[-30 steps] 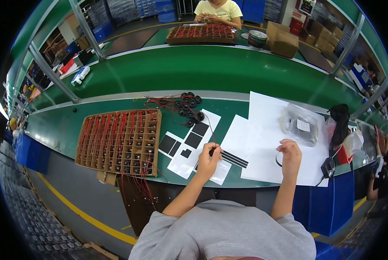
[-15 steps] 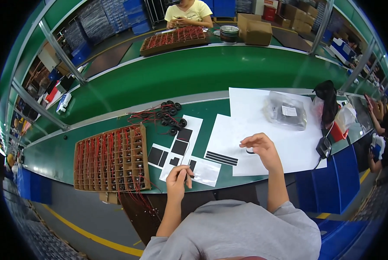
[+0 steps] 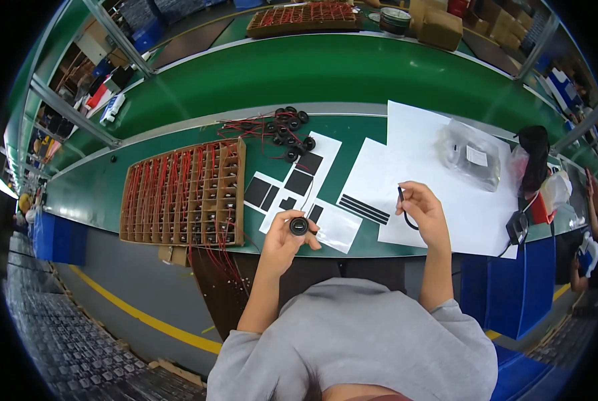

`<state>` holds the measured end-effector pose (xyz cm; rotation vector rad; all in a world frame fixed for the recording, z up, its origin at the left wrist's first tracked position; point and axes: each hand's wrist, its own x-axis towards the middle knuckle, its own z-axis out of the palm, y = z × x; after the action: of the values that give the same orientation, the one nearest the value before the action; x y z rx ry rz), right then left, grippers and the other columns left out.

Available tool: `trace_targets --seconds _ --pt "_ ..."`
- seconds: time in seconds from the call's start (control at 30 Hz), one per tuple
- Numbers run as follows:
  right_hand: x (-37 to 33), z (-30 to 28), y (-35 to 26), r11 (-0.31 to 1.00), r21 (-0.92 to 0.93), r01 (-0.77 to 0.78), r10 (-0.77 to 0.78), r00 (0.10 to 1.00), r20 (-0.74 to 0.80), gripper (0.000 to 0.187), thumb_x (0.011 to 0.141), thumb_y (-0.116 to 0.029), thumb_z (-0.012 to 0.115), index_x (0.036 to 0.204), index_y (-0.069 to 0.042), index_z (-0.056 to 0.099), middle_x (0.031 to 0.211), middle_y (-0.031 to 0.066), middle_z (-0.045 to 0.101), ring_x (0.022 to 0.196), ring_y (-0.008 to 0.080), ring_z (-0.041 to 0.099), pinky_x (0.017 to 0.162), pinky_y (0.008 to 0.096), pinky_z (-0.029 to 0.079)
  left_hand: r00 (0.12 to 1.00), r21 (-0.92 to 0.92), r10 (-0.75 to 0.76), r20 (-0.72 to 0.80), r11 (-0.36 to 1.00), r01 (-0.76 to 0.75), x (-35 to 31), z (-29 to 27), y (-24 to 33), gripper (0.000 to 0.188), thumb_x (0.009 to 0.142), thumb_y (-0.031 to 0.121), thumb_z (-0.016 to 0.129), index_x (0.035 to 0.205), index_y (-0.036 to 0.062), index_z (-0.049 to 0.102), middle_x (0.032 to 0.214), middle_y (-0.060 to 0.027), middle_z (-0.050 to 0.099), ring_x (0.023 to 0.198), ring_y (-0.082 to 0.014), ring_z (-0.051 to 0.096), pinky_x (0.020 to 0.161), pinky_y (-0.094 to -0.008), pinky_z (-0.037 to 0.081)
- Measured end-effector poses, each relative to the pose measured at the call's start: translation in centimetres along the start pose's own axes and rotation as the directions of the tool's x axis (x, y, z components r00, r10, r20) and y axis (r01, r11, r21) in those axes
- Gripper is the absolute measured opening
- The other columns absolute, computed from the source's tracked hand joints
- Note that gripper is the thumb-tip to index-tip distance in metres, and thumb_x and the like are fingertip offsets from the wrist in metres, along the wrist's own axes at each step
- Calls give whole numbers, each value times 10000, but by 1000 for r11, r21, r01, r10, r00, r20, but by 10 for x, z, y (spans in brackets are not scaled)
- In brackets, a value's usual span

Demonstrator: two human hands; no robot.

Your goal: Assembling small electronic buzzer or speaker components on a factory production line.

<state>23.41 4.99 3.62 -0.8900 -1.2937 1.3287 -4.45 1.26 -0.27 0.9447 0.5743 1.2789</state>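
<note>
Above the near edge of the green surface (image 3: 352, 160), the left hand (image 3: 287, 237) pinches a black round part (image 3: 299, 226) between thumb and fingers, its circular face turned up. To its right, and well apart, the right hand (image 3: 422, 212) pinches a curved black strip (image 3: 406, 212) at the fingertips, over the left side of a large white sheet (image 3: 412, 137). Between the hands, three straight black strips (image 3: 364, 209) lie parallel on white paper, the nearest strip ending near the right hand. Just beyond the left hand, white backing sheets (image 3: 330, 144) carry black patches (image 3: 299, 182); a band of green surface, widening toward the far edge, separates them from the paper. Near that far edge, left of the backing sheets' top, a cluster of black round parts with red wires (image 3: 289, 127) is heaped. Farther left, a divided cardboard tray (image 3: 241, 175) holds wired parts, its front rim near the surface's near edge and some red wires hanging past it; green surface extends from the tray to the left end. Rightward, a clear plastic bag (image 3: 469, 157) rests on the large sheet's far half, and a black adapter (image 3: 517, 231) sits by its near right corner.
</note>
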Motion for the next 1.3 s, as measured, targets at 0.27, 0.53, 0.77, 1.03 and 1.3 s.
trace_targets --seconds 0.27,0.53,0.77,1.03,1.3 --pt "-1 3 0 995 -9 -95 95 995 20 407 790 40 461 1193 7 410 736 48 502 677 115 495 652 234 418 999 -86 -39 19 995 41 -4 14 10 379 759 -37 494 1129 -61 416 797 -152 557 597 -174 551 589 -294 464" --pt "-9 5 -2 996 -39 -82 86 993 84 269 804 -16 491 1070 11 468 694 25 495 654 85 485 610 203 391 962 -240 83 262 971 -18 -20 30 35 429 764 139 609 1077 -101 440 690 -128 560 455 -127 488 500 -273 431" --pt "-22 14 2 991 -48 -127 131 987 97 120 803 -65 529 903 0 517 698 4 497 644 69 481 563 182 361 977 -313 -116 181 935 169 -29 33 23 420 784 247 598 1043 7 371 697 -243 556 452 -215 549 392 -241 436" --pt "-19 47 -8 984 -32 -175 178 972 152 102 761 -30 580 843 16 540 735 23 529 666 85 481 597 198 390 955 -330 -262 140 897 295 -7 36 4 215 861 142 468 1013 -5 430 693 -143 548 466 -157 501 430 -229 408" --pt "-23 69 6 993 -86 -86 104 967 234 84 749 -53 601 810 -12 562 734 19 574 655 86 485 609 212 382 927 -404 -329 180 835 374 -5 42 -9 203 889 148 410 1027 -1 422 690 -148 554 443 -145 503 455 -234 420"
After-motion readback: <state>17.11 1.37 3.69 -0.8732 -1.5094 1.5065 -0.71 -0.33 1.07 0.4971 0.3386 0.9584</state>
